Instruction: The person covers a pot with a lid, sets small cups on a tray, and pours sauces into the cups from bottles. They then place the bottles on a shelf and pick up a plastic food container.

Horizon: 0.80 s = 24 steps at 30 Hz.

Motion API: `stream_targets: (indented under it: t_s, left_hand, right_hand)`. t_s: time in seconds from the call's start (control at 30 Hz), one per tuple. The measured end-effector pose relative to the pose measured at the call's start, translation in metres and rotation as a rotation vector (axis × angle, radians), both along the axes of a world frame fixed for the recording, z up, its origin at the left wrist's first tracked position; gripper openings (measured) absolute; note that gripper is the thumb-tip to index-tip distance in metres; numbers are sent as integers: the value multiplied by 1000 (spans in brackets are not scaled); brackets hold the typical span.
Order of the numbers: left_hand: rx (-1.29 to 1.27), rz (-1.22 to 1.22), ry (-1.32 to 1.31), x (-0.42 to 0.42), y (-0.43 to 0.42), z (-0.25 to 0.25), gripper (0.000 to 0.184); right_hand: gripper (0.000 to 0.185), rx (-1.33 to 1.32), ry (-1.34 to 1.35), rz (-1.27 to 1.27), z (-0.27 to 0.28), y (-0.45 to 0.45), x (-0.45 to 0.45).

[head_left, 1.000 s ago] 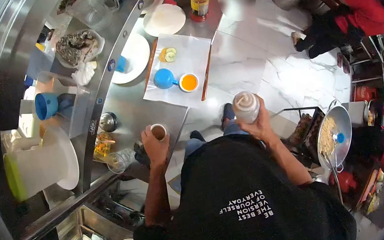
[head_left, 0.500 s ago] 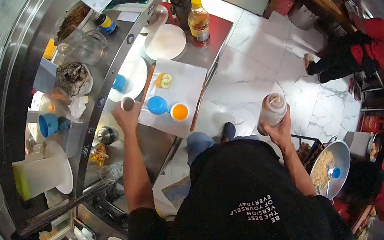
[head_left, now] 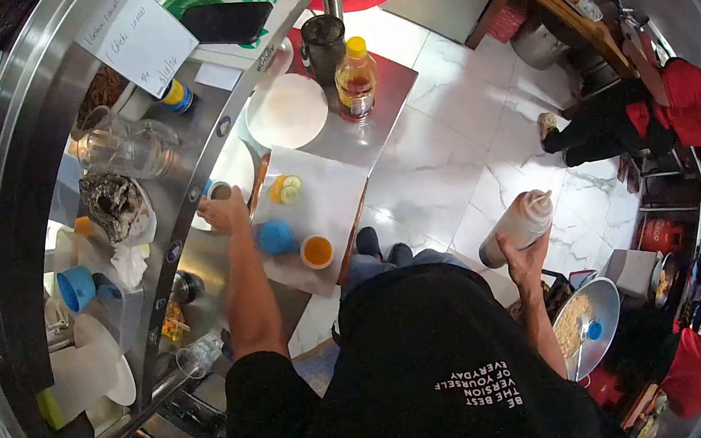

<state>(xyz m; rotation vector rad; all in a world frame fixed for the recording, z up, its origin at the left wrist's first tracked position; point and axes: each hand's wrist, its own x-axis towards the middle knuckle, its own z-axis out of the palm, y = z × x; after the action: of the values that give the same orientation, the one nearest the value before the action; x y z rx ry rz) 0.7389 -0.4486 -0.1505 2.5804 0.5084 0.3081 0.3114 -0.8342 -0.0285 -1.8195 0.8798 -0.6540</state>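
Note:
My left hand grips a small cup at the counter's shelf edge, beside a white plate. My right hand is wrapped round a clear squeeze bottle with pale contents, tilted, its nozzle pointing up and right. Between the hands lies a paper-lined wooden board. On it are cucumber slices with something orange, a blue cup and a small white cup of orange sauce.
Beyond the board are a round white plate, a yellow-capped bottle and a dark tumbler. A handwritten note and a phone lie on the upper shelf. A metal bowl stands at my right; a person in red is beyond.
The view has shifted, bringing more of the upper shelf into sight. My left hand with the cup is nearer the white plate and shelf edge. My right hand still holds the squeeze bottle.

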Motion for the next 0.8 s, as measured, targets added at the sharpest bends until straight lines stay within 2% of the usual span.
stream_targets:
  t_s: [0.23, 0.37, 0.4, 0.47, 0.53, 0.63, 0.73, 0.8]
  left_hand:
    - [128, 98, 138, 1, -16, 11, 86]
    - [112, 145, 122, 1, -18, 4, 97]
    - [144, 206, 138, -5, -28, 19, 94]
    - [21, 145, 80, -20, -40, 55, 90]
    - [29, 38, -202, -33, -32, 45, 77]
    - [-60, 66, -387, -69, -53, 61, 57]
    - [-361, 122, -313, -117, -112, 118, 43]
    - [-247, 67, -442, -139, -145, 116, 38]
  right_hand:
    - [93, 71, 10, 54, -9, -11, 28]
    - [93, 56, -10, 92, -18, -33, 49]
    - [93, 46, -17, 116, -14, -42, 57]
    - [92, 27, -36, 164, -4, -58, 78]
    - [91, 28, -92, 180, 2, -80, 102]
    - [89, 18, -81, 231, 11, -126, 138]
    - [87, -1, -180, 346, 39, -166, 190]
    - [84, -74, -217, 462, 64, -193, 232]
